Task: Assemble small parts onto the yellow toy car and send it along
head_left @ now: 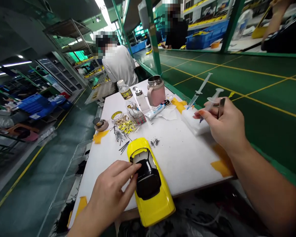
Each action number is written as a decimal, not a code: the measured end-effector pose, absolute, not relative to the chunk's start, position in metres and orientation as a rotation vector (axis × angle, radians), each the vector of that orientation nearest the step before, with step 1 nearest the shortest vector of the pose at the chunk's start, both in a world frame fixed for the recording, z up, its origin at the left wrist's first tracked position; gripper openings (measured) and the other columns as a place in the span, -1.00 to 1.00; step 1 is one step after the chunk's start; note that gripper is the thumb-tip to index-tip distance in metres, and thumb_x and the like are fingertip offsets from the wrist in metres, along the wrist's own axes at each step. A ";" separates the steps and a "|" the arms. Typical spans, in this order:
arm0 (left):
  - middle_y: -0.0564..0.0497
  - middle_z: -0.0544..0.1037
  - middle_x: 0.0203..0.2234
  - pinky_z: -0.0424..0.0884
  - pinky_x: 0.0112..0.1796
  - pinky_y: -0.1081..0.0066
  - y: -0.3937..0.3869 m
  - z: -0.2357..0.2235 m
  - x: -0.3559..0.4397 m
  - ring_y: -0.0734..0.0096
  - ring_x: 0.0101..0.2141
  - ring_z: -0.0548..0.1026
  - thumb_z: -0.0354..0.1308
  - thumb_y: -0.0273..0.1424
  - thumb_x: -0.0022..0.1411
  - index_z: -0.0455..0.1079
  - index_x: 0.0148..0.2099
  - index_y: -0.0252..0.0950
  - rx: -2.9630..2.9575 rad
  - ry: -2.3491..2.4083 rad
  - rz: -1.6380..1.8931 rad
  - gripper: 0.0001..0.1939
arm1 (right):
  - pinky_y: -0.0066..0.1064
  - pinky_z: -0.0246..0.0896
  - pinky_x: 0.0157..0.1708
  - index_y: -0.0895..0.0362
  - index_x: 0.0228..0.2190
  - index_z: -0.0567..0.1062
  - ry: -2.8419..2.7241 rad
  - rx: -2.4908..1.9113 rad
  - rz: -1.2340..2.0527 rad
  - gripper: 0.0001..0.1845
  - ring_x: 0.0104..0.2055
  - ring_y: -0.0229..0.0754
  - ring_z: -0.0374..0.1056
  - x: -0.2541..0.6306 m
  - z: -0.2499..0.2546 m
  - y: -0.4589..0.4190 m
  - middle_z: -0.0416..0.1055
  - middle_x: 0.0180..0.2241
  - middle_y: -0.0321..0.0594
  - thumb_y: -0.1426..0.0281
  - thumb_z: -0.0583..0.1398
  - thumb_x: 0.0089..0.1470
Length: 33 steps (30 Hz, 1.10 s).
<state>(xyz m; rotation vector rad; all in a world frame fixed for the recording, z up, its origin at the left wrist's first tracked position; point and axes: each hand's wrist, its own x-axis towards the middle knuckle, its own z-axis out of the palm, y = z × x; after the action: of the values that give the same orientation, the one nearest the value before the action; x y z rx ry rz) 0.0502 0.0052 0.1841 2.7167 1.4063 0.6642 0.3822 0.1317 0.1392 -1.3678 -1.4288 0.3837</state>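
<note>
A yellow toy car body (151, 194) with a black cabin lies on the white board (177, 154), its rear hanging over the near edge. My left hand (111, 194) rests on the car's left side, fingers laid against the black cabin and holding it steady. My right hand (224, 123) is closed on a syringe (213, 98) and dark tweezers (221, 107), above a white foam block (194, 123). A second syringe (199, 90) stands stuck in that block.
Behind the car lie metal pins (120, 138), dark specks (154, 142), a bag of small parts (125, 125), a tape roll (116, 115), a glue tube (158, 110), a pink flask (156, 90), bottles. Two people sit farther back. Green floor lies to the right.
</note>
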 end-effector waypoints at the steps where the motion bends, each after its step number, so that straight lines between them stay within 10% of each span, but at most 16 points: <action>1: -0.07 0.58 -0.24 0.49 -0.25 0.40 0.001 0.183 0.054 0.34 -0.23 0.52 0.13 -0.48 0.37 0.46 0.09 -0.25 2.768 1.406 0.621 -0.73 | -0.16 0.38 -0.16 0.13 0.11 0.33 -1.377 -1.302 0.507 -0.50 -0.24 0.06 0.57 0.376 0.143 0.124 0.60 -0.30 -0.10 0.26 0.27 0.19; 4: -0.16 0.56 -0.19 0.52 -0.24 0.28 -0.008 0.180 0.062 0.18 -0.17 0.50 0.23 -0.35 0.32 0.35 0.23 -0.35 2.916 1.428 0.399 -0.53 | -0.18 0.43 -0.18 0.04 0.29 0.15 -1.332 -1.151 0.894 -0.26 -0.32 -0.01 0.58 0.359 0.152 0.106 0.61 -0.38 -0.26 0.30 0.28 0.17; 13: -0.20 0.52 -0.20 0.56 -0.22 0.15 -0.010 0.175 0.091 0.10 -0.19 0.45 0.16 -0.52 0.22 0.25 0.28 -0.58 3.115 1.262 0.078 -0.41 | -0.53 -0.12 -0.65 0.15 -0.24 0.48 -1.304 -0.932 1.374 -0.86 -0.51 -0.36 0.29 0.334 0.143 0.085 0.58 -0.26 -0.17 0.41 0.22 0.11; 18: -0.18 0.52 -0.20 0.49 -0.14 0.17 -0.012 0.180 0.091 0.18 -0.18 0.40 0.12 -0.67 0.23 0.27 0.27 -0.59 3.115 1.058 0.261 -0.46 | -0.50 -0.31 -0.68 0.08 -0.31 0.39 -1.053 -0.699 1.592 -0.84 -0.63 -0.41 -0.09 0.331 0.142 0.076 0.44 -0.42 -0.33 0.46 0.23 0.00; 25: -0.21 0.47 -0.16 0.48 -0.15 0.20 -0.014 0.187 0.076 0.15 -0.12 0.37 0.25 -0.40 0.30 0.17 0.34 -0.56 3.038 1.323 0.210 -0.34 | -0.45 -0.25 -0.71 0.07 -0.54 0.37 -0.919 -0.504 1.781 -0.34 -0.59 -0.28 -0.12 0.336 0.142 0.059 0.10 -0.60 -0.32 -0.29 0.16 0.04; 33: -0.19 0.48 -0.14 0.47 -0.08 0.12 -0.011 0.176 0.085 0.11 -0.09 0.36 0.22 -0.53 0.26 0.19 0.33 -0.57 3.047 1.288 0.163 -0.37 | -0.47 -0.14 -0.64 0.11 -0.51 0.44 -0.779 -0.241 1.927 -0.64 -0.58 -0.28 -0.08 0.324 0.136 0.043 0.00 -0.68 -0.34 0.15 0.14 0.22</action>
<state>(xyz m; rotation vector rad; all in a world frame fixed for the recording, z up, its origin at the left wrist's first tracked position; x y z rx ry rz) 0.0849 -0.0112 0.1757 3.0467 1.2877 0.1633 0.3236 0.0427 0.1360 -0.2415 -0.7793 1.9266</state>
